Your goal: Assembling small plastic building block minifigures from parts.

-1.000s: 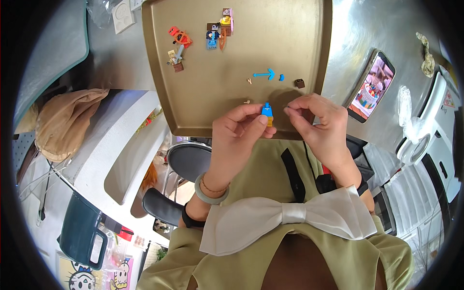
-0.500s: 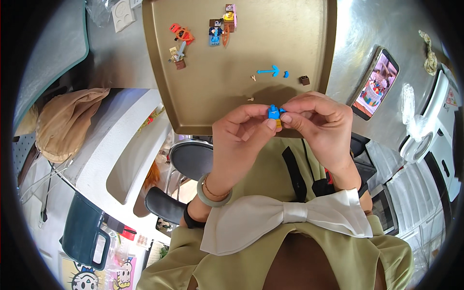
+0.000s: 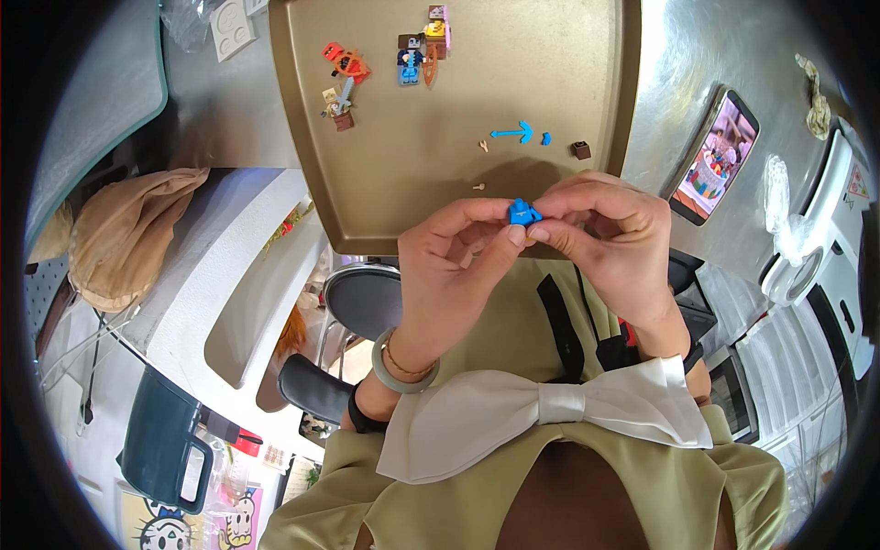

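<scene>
A small blue toy figure torso [image 3: 522,213] is held up just above the near edge of a gold-coloured tray [image 3: 440,183]. My left hand [image 3: 461,252] pinches it from the left between thumb and fingertips. From the right, my right hand [image 3: 612,234] closes thumb and fingers on the torso's side, by its arm. Fingertips cover the torso's lower end. Beyond my hands on the tray lie a blue toy pickaxe [image 3: 511,134], a small blue piece [image 3: 546,138], a dark brown cube [image 3: 580,149] and two tiny beige pieces, one [image 3: 484,146] beside the pickaxe.
Farther off on the tray lie a red figure [image 3: 346,62], a figure with a grey sword [image 3: 339,103], a dark-blue figure [image 3: 410,60] and a yellow-and-pink one [image 3: 437,29]. A lit phone [image 3: 711,158] rests right of the tray. A black stool [image 3: 362,298] stands lower left.
The blue torso has tilted a little between my fingers. The yellow part seen under it before is now hidden by my fingertips. Both hands stay in nearly the same place.
</scene>
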{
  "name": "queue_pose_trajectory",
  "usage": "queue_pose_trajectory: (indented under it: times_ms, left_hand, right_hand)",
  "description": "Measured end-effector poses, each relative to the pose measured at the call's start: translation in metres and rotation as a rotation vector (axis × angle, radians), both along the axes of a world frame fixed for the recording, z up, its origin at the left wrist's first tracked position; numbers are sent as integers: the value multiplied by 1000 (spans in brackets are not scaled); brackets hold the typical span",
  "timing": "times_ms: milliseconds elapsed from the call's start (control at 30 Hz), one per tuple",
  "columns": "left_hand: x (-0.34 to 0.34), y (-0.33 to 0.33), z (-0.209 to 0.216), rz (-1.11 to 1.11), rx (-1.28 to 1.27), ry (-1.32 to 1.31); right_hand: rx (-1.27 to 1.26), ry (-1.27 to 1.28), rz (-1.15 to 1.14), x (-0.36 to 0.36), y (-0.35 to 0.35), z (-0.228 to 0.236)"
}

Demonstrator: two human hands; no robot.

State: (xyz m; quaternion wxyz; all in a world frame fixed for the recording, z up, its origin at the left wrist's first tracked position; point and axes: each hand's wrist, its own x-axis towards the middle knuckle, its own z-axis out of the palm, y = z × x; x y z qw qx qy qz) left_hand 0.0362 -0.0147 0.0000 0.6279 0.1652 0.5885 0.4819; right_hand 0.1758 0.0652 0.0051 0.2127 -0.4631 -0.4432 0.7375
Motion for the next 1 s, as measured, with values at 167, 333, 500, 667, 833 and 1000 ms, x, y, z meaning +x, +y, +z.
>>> queue_pose_trajectory:
  times_ms: [167, 333, 500, 667, 833, 1000]
  left_hand:
    - [0, 0, -1, 20, 3, -31]
    - [1, 1, -1, 34, 20, 34]
    - [3, 1, -1, 58, -9, 78]
    - [7, 3, 0, 101, -31, 100]
    - [6, 3, 1, 84, -42, 150]
    - [4, 6, 2, 90, -56, 106]
  right_hand:
    - [110, -49, 45, -1, 0, -4]
    - [200, -90, 87, 0, 0, -7]
    - [230, -62, 47, -4, -5, -10]
    - [406, -175, 30, -8, -10, -12]
    - [465, -198, 64, -9, -7, -8]
    - [336, -110, -2, -9, -7, -13]
